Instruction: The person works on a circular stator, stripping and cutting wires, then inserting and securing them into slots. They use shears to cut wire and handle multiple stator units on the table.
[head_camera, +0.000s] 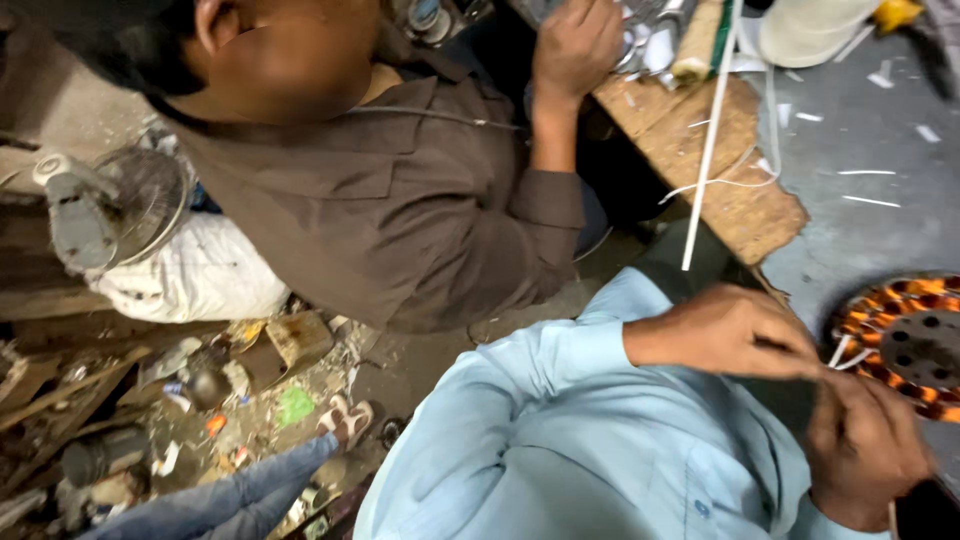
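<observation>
Copper-orange windings ring the motor stator (905, 345), a round part with a grey metal centre drilled with dark holes; it sits at the right edge of the head view, cut off by the frame, on the grey floor (870, 220). White strips of insulation stick out from its near rim.

We see our two hands meet just beside that rim. The left hand (735, 330), in a pale blue sleeve (540, 420), has its fingers pinched together on a thin white strip (848, 357) at the stator's edge. The right hand (865, 450) lies below it, curled, its fingers closed toward the same spot; we cannot tell for sure what it holds, as motion blur smears the fingertips.

Above us, another person in a brown shirt (400, 210) bends over a worn wooden board (720, 160), which lies on the floor beyond the stator. That person's hand (575, 45) rests as a loose fist at the board's far end, among metal tools. A long white rod (710, 140) crosses the board from its far end to its near edge, and white offcuts dot the floor to the right.

At the left, a small fan (110, 205) stands beside a white sack (195, 275), with scrap and litter spread below it.
</observation>
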